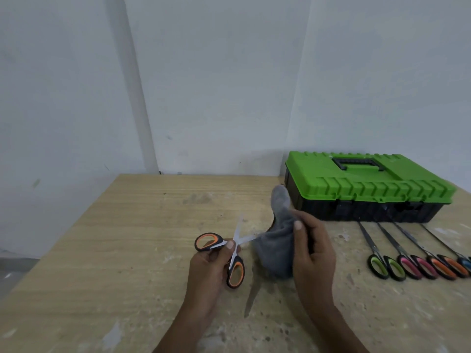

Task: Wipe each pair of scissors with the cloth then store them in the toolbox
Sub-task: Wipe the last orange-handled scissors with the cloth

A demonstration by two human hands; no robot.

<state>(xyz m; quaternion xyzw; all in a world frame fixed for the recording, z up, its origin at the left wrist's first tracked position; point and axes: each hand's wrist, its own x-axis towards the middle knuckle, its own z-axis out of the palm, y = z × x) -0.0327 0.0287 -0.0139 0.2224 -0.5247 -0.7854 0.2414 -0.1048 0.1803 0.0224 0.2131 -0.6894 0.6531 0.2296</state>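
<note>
Broad wooden tabletop (127, 250) here, scuffed and paint-flecked, and at its far right sits the toolbox (369, 184), green lid down on the black base. With the lid down there's no seeing whether anything is stored inside. Right in front of it lies a neat row waiting their turn: the green-handled scissors (368, 239), the pink-handled scissors (409, 266), an orange-handled pair (443, 268) and a blue-handled pair (465, 263) cut off at the frame edge. All are flat on the wood with tips toward the box. Now the action: the right hand (313, 250) has the grey cloth (275, 248) bunched up, thumb and fingers pinched through it. The left hand (209, 266) is clamped on the handles of the orange scissors in hand (237, 238), held just above the tabletop. Blades are spread wide, and one points up while the other runs straight into the cloth. So we're mid-wipe on this pair, and I'd call it early going, with at least four more to clean. That lid has to come open before any of them can be put away.
</note>
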